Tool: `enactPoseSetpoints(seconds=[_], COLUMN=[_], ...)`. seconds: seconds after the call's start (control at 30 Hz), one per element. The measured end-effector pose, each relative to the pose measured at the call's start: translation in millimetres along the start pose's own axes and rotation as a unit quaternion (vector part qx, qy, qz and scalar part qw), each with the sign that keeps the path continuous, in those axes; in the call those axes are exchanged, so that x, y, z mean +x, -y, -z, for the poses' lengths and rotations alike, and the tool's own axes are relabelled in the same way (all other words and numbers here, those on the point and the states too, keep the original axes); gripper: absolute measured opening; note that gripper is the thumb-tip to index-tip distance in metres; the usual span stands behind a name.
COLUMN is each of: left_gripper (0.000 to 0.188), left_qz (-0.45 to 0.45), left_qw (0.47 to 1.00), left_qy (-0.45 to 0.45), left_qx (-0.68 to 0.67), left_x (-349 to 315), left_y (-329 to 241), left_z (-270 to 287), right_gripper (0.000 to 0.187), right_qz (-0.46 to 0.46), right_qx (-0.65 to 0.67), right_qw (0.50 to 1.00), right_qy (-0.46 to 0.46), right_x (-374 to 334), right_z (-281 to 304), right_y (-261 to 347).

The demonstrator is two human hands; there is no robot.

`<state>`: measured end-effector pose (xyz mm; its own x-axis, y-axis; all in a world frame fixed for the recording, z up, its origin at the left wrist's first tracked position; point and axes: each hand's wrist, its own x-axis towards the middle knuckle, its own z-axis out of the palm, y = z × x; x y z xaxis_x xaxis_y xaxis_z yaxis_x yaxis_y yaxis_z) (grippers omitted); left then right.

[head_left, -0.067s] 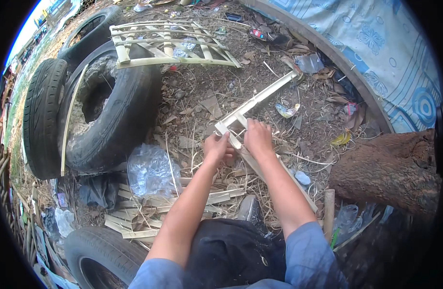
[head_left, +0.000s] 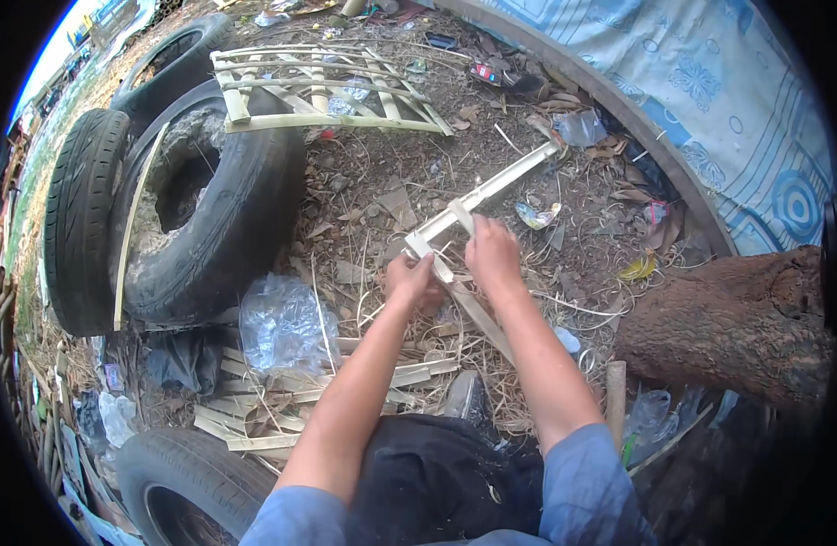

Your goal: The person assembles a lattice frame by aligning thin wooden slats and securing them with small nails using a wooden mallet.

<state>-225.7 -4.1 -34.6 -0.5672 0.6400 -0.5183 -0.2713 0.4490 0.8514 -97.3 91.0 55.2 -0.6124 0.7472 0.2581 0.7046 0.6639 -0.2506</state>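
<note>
A long pale split-bamboo strip (head_left: 511,176) slants up to the right over the littered soil. At its near end a short crosspiece (head_left: 426,247) lies across it, and my left hand (head_left: 413,280) is closed around this joint. Another bamboo strip (head_left: 482,320) runs from there toward my right forearm. My right hand (head_left: 494,257) pinches a small flat bamboo strip (head_left: 461,215), whose upper end lies against the long one. The fingers of my left hand are partly hidden beneath the joint.
A slatted bamboo frame (head_left: 323,119) leans on an old tyre (head_left: 245,214) at the upper left. Cut bamboo strips (head_left: 263,443) and a clear plastic bag (head_left: 284,323) lie left of my arms. A thick log (head_left: 728,328) stands right, below a blue patterned sheet (head_left: 710,91).
My right hand has shifted slightly to the right, and the small strip in it now stands farther up along the long strip. My left hand stays at the joint.
</note>
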Motion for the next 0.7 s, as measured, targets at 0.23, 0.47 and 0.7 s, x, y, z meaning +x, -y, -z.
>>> enactPoseSetpoints(seconds=[0.23, 0.47, 0.7], left_gripper=[0.053, 0.049, 0.04], left_qz=[0.037, -0.234, -0.46], left_qw=[0.978, 0.969, 0.882], left_qy=[0.016, -0.068, -0.092], left_qx=[-0.203, 0.042, 0.037], left_x=[-1.3, -41.7, -176.8], left_y=[-45.2, -129.9, -276.6], left_z=[-35.1, -20.7, 0.8], right_gripper=[0.034, 0.03, 0.023], right_qz=[-0.033, 0.035, 0.108], right_qx=[0.118, 0.245, 0.143], right_qw=[0.986, 0.934, 0.891], right_qy=[-0.112, -0.258, -0.417], right_x=[5.9, -31.9, -97.1], right_z=[161.1, 293.3, 384.4], right_y=[-19.8, -3.9, -0.4])
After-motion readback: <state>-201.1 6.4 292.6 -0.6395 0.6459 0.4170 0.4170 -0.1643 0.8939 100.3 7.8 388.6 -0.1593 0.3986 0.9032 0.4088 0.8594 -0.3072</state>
